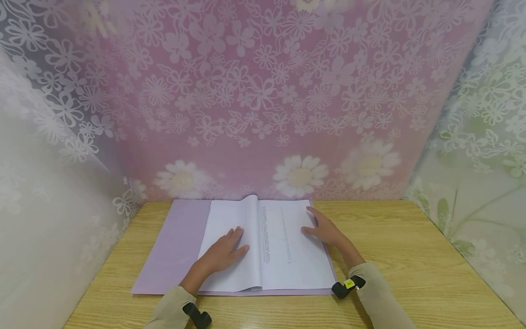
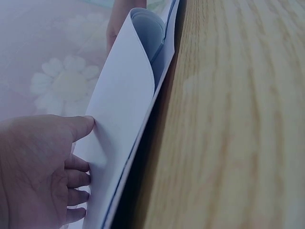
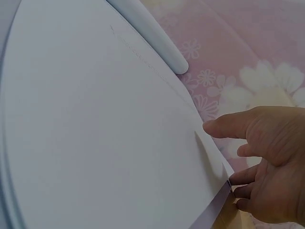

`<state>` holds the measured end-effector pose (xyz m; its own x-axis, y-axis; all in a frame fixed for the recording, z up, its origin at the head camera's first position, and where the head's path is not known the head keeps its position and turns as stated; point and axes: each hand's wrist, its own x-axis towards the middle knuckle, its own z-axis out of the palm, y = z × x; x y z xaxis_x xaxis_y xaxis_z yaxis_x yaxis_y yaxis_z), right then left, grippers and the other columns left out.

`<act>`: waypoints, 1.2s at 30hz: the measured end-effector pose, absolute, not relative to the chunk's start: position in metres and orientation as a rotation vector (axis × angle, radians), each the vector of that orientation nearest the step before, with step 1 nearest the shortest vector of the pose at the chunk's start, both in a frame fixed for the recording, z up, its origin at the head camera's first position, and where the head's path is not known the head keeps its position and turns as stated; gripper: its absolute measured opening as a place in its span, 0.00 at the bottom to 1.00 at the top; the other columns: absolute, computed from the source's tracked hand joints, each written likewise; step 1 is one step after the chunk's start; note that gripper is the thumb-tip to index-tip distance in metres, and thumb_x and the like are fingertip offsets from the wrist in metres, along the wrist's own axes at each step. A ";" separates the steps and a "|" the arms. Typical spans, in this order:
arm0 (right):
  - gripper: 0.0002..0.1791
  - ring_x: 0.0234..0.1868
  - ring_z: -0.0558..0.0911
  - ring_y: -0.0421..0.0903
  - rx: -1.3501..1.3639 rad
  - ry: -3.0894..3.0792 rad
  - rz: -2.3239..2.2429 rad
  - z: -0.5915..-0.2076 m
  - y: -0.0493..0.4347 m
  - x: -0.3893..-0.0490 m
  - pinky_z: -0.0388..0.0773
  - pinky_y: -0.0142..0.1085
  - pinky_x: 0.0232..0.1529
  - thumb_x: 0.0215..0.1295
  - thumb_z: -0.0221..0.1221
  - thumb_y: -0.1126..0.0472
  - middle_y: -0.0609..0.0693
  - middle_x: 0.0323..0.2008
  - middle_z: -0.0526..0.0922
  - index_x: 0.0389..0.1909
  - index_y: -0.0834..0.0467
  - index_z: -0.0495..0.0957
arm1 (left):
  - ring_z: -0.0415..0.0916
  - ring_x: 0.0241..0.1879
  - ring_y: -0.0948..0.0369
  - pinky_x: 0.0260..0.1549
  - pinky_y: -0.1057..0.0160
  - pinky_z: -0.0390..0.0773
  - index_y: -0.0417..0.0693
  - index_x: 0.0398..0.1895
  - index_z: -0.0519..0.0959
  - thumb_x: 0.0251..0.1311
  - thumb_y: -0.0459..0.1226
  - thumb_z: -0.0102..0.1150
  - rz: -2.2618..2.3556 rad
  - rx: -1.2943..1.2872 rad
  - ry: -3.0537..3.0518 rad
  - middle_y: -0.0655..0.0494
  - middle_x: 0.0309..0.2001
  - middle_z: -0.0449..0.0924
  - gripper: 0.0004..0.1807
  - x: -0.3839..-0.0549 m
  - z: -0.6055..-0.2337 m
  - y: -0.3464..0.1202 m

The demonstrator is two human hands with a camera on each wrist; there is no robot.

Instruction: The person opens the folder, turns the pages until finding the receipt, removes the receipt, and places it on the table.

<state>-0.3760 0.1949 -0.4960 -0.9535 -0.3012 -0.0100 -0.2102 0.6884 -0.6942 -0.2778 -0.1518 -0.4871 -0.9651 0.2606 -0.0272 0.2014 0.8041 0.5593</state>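
An open booklet of white sheets with a lilac cover (image 1: 176, 242) lies flat on the table. Across its left page (image 1: 228, 212) rests my left hand (image 1: 223, 253), fingers spread. Beside that hand, the sheets near the middle bulge up in a rounded curl (image 1: 253, 228); the left wrist view shows the curl hollow at its end. The right page (image 1: 306, 269) carries columns of small print, too small to read. My right hand (image 1: 328, 228) is at this page's outer edge, thumb over the paper and fingertips (image 3: 243, 176) by the edge, not visibly gripping it.
The wood-grain table (image 1: 394, 256) extends to the right of the booklet and in front of it. A pink flowered curtain (image 1: 263, 137) hangs behind the table, with pale flowered sheets (image 1: 485, 160) at both sides. Dark wrist cameras (image 1: 197, 315) sit on both sleeves.
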 end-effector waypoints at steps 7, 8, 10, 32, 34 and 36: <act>0.45 0.79 0.53 0.69 -0.409 2.764 -1.156 -0.497 0.194 -0.375 0.56 0.62 0.77 0.70 0.64 0.53 0.69 0.79 0.53 0.79 0.62 0.52 | 0.52 0.80 0.42 0.76 0.39 0.58 0.43 0.80 0.56 0.75 0.54 0.50 0.875 0.368 2.886 0.43 0.80 0.56 0.39 -0.277 -0.488 -0.151; 0.45 0.79 0.53 0.69 -0.409 2.764 -1.159 -0.497 0.194 -0.375 0.56 0.62 0.77 0.70 0.64 0.53 0.69 0.79 0.53 0.79 0.62 0.53 | 0.52 0.80 0.42 0.75 0.39 0.58 0.42 0.80 0.56 0.75 0.54 0.50 0.876 0.370 2.887 0.42 0.80 0.56 0.39 -0.277 -0.488 -0.151; 0.44 0.79 0.53 0.69 -0.413 2.766 -1.163 -0.497 0.194 -0.375 0.56 0.62 0.77 0.70 0.64 0.54 0.69 0.79 0.53 0.79 0.62 0.53 | 0.52 0.79 0.42 0.75 0.39 0.58 0.42 0.80 0.57 0.75 0.54 0.50 0.875 0.372 2.888 0.42 0.80 0.56 0.39 -0.276 -0.488 -0.151; 0.45 0.80 0.52 0.67 -0.381 2.695 -1.347 -0.500 0.200 -0.381 0.50 0.59 0.79 0.71 0.63 0.55 0.68 0.78 0.55 0.81 0.59 0.50 | 0.52 0.79 0.40 0.75 0.38 0.57 0.42 0.80 0.56 0.75 0.54 0.49 0.874 0.368 2.875 0.41 0.80 0.55 0.39 -0.274 -0.486 -0.150; 0.45 0.80 0.52 0.67 -0.374 2.686 -1.370 -0.501 0.201 -0.382 0.50 0.60 0.79 0.71 0.63 0.54 0.68 0.78 0.55 0.81 0.58 0.50 | 0.52 0.79 0.40 0.76 0.38 0.57 0.42 0.80 0.56 0.76 0.54 0.49 0.870 0.369 2.877 0.41 0.80 0.55 0.39 -0.274 -0.485 -0.150; 0.45 0.80 0.52 0.67 -0.365 2.677 -1.380 -0.501 0.202 -0.384 0.50 0.60 0.79 0.71 0.63 0.54 0.68 0.79 0.54 0.81 0.59 0.50 | 0.52 0.79 0.40 0.76 0.38 0.57 0.42 0.80 0.56 0.76 0.54 0.49 0.868 0.370 2.876 0.41 0.80 0.55 0.39 -0.275 -0.486 -0.150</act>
